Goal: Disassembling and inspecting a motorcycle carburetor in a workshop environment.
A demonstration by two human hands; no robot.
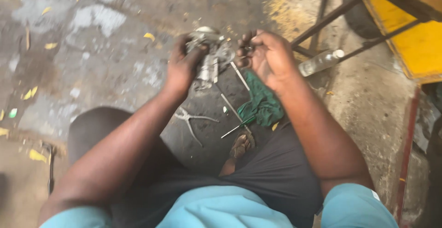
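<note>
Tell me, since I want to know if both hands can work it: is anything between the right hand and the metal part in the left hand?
Nothing visible. The left hand holds the metal part up over the ground; the right hand is beside it with only open air between. The pliers, screwdriver and green rag lie below.

Both forearms stretched forward and slightly inward from the lower edge of the view, bare below light blue sleeves. Left hand [182, 67] curled closed, back of hand turned up, wrist straight. Right hand [268, 57] raised level with it, fingers bent inward, fingertips pinched together, close beside the left.
</note>
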